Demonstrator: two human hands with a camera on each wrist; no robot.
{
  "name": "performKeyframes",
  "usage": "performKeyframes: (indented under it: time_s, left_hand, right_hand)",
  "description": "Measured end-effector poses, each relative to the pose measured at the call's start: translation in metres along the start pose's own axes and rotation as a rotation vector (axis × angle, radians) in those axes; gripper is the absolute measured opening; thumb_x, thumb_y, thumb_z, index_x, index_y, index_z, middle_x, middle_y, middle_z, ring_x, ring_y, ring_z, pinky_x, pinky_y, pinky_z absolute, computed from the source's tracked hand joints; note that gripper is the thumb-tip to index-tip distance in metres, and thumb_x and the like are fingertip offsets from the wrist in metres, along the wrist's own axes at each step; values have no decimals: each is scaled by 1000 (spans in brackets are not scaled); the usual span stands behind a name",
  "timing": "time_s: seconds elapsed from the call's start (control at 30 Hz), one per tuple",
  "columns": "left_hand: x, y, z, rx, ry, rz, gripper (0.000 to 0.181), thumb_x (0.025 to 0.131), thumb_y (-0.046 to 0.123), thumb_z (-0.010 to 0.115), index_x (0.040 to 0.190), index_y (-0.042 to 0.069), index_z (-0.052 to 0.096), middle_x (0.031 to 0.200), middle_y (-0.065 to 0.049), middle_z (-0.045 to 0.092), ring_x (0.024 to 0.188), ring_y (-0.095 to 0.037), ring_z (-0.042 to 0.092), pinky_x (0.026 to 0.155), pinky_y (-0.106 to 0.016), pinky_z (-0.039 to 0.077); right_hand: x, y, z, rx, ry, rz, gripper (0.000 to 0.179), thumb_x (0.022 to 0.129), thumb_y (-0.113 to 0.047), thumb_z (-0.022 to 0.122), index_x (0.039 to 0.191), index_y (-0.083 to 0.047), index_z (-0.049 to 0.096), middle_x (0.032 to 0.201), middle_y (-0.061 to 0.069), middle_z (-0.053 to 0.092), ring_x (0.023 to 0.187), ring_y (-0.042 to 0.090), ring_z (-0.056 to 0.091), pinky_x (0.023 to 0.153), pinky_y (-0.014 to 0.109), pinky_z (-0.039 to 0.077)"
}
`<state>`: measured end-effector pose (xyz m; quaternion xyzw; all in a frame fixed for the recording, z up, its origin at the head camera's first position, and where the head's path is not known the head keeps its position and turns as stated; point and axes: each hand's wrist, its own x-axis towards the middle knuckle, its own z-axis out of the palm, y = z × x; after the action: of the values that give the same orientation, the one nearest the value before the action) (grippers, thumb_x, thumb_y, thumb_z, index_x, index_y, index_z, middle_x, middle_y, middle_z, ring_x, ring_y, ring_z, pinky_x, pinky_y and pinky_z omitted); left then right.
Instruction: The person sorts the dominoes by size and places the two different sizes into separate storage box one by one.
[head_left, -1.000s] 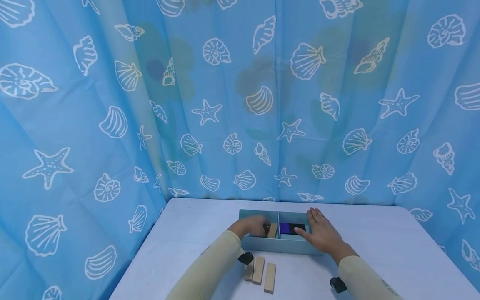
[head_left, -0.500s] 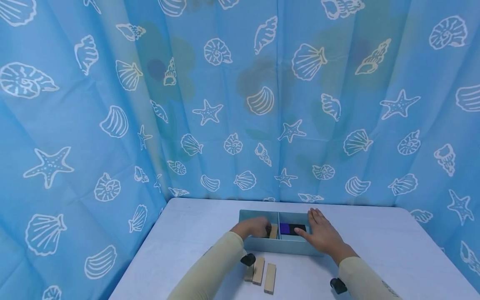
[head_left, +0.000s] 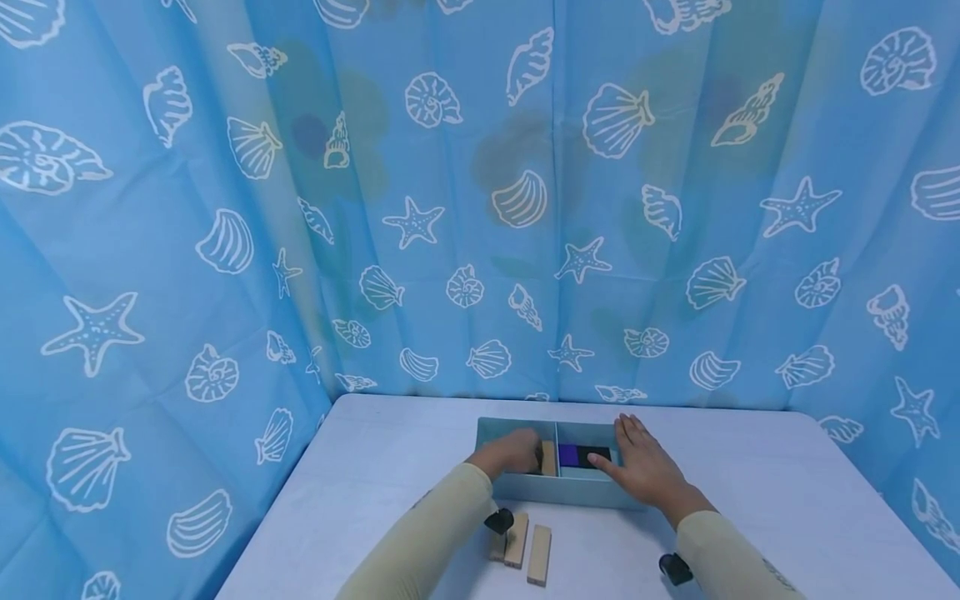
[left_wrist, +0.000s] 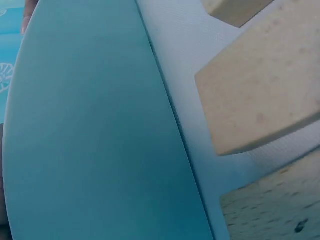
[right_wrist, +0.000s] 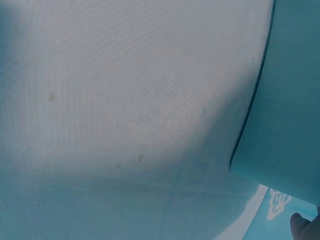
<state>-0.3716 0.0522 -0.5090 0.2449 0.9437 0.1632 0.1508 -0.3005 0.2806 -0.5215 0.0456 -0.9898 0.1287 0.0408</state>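
Note:
A pale blue-green box (head_left: 570, 492) with two compartments sits near the middle of the table. My left hand (head_left: 517, 451) reaches into its left compartment, fingers bent down and gripping a light wooden block (head_left: 550, 457) beside the divider; the fingertips are mostly hidden. My right hand (head_left: 647, 467) lies over the box's right end with straight fingers along the side. Its thumb extends inward over a black block (head_left: 594, 457), which sits against a purple block (head_left: 569, 455) in the right compartment. The left wrist view is filled largely by the box's front wall (left_wrist: 95, 125).
Three wooden blocks lie in front of the box: one on the right (head_left: 539, 554), a middle block (head_left: 517, 540) and a left block (head_left: 497, 546) partly covered by the left wrist's camera (head_left: 499, 522). Behind the white table (head_left: 405, 417) hangs a blue shell-patterned curtain (head_left: 465, 233).
My left hand has shifted slightly right inside the left compartment, and the wooden block by it now sits straighter and closer to the divider. The right hand stays where it was.

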Motion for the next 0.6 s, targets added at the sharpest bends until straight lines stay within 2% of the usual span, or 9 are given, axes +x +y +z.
performKeyframes:
  time_s: [0.1,0.23,0.4,0.47,0.6]
  left_hand:
    - [2,-1,0,-1,9,0,7,88,4,65,91,10,67,78,2,59,68,-15,54,61,-29,46]
    - [2,-3,-1,-9,14,7,11,86,6,68,97,9,71,81,2,62,70,-14,55,66,-30,50]
    - [0,-3,-4,-45,13,15,13,84,18,76,94,10,73,81,3,65,70,-14,59,69,-32,53]
    - [-2,-3,-5,-63,15,10,22,82,24,80,97,9,74,85,2,66,76,-15,62,72,-33,54]
    - [-3,-5,-7,-110,22,-10,40,80,27,81,113,8,71,102,-1,69,93,-18,65,82,-37,54]
  right_hand:
    - [1,1,0,3,-3,1,99,92,-67,45,149,11,22,155,30,18,143,46,11,112,58,15]
    - [1,1,1,-1,-9,-1,99,92,-67,45,149,11,22,155,30,17,143,46,10,112,59,15]
    - [2,1,1,-1,-21,-4,101,91,-68,44,149,11,19,155,30,15,143,46,9,113,58,14]
    - [2,1,0,0,-25,-5,101,91,-68,44,149,11,19,156,30,15,143,47,9,113,58,13]
    - [1,1,-2,2,-37,-4,102,91,-69,43,149,12,18,156,30,14,143,47,9,113,58,12]
